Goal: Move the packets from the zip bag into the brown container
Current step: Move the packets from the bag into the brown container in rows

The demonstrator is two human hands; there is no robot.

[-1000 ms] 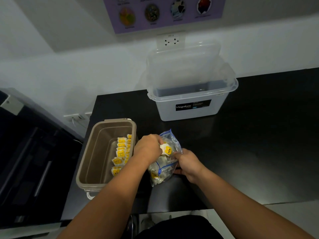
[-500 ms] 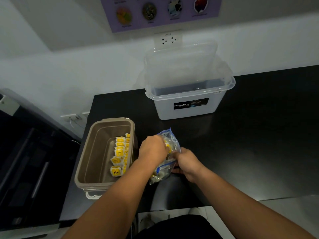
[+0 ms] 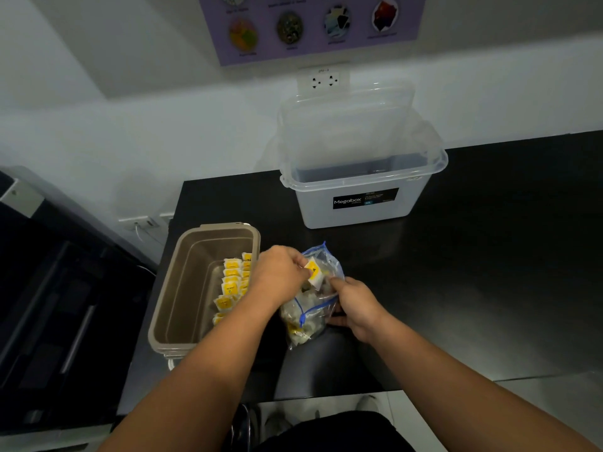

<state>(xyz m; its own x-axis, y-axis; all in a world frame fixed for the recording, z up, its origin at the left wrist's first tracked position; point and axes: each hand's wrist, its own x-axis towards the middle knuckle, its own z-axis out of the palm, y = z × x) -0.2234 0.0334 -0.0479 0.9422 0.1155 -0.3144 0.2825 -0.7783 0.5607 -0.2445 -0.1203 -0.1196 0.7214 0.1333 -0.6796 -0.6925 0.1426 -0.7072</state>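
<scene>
L hand (image 3: 280,276) pinches packet (image 3: 314,273) over zip bag (image 3: 305,316); R hand (image 3: 355,305) grips bag's side.

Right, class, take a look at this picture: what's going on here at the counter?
A person is moving yellow-and-white packets out of a zip bag. The left hand pinches one packet at the bag's mouth, while the right hand holds the zip bag on the black counter. A row of packets stands in the brown container on the left; more remain in the bag.

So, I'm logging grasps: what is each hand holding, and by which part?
Left hand pinches a packet by its edge; right hand grips the zip bag at its side.
</scene>
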